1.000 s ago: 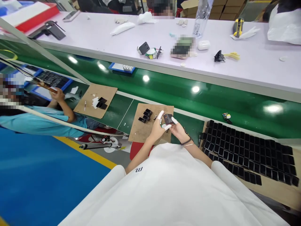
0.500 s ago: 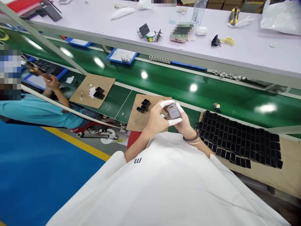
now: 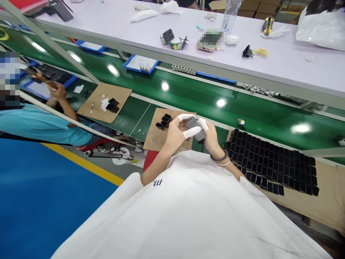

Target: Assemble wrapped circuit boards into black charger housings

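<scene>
A small dark grey charger block [image 3: 196, 128] is held between both my hands just above the near edge of a brown board [image 3: 156, 138]. My left hand [image 3: 176, 131] grips its left side, with white finger cots on the thumb and forefinger. From the right, my right hand [image 3: 211, 138], also with a white finger cot, wraps round the block. A few black charger blocks [image 3: 164, 121] lie on that board to the left of my hands. A large array of black blocks [image 3: 272, 158] fills another board to my right.
A green conveyor belt [image 3: 205, 100] runs across beyond the boards. Behind it a pale worktable [image 3: 283, 61] carries plugs, a bottle and a white bag. At the left a person in a teal shirt [image 3: 35, 122] works beside another brown board [image 3: 106, 102].
Both hands have turned the grey block over; its port face, which showed half a second ago, now faces away. The view has shifted slightly.
</scene>
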Available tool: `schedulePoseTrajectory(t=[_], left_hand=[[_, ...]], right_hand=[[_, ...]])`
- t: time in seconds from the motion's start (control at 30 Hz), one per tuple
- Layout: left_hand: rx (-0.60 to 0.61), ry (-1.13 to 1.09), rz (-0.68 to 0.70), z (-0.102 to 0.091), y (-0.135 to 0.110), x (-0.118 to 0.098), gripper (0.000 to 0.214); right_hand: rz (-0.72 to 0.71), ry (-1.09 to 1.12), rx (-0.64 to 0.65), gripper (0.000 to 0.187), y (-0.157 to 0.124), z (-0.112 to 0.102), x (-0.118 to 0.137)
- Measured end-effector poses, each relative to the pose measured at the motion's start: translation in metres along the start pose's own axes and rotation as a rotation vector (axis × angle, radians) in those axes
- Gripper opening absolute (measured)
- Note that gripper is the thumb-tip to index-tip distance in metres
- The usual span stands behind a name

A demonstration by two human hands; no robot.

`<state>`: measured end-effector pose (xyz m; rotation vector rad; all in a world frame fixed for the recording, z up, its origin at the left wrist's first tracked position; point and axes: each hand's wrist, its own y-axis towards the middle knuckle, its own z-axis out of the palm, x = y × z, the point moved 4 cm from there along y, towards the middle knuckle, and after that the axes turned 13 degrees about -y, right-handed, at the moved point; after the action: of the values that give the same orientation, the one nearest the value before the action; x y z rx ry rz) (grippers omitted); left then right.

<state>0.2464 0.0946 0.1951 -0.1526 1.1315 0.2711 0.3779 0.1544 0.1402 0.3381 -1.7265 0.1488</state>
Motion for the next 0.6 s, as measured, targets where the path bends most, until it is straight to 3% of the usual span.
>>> schedulePoseTrajectory(t=[0.17, 0.23, 0.3, 0.4, 0.53, 0.6], left_hand=[[-0.191, -0.544, -0.576, -0.009, 0.008, 0.04, 0.031], [-0.298, -0.67, -0.798, -0.011, 0.006, 0.053, 0.038], [-0.44, -0.763, -0.931, -0.014, 0.005, 0.063, 0.043], [-0.554, -0.775, -0.93, -0.022, 0.009, 0.077, 0.04], [-0.609, -0.692, -0.922, -0.033, 0.02, 0.103, 0.03], [-0.63, -0.654, -0.934, -0.036, 0.024, 0.117, 0.026]], right_hand=[[-0.485, -0.478, -0.299, 0.061, 0.004, -0.023, -0.006], [-0.56, -0.572, -0.278, 0.059, 0.003, -0.022, -0.016], [-0.591, -0.632, -0.228, 0.052, 0.0, -0.017, -0.022], [-0.513, -0.612, -0.125, 0.053, -0.001, -0.007, -0.03], [-0.193, -0.643, 0.197, 0.041, 0.018, 0.005, -0.065], [-0.04, -0.7, 0.282, 0.033, 0.04, 0.001, -0.092]])
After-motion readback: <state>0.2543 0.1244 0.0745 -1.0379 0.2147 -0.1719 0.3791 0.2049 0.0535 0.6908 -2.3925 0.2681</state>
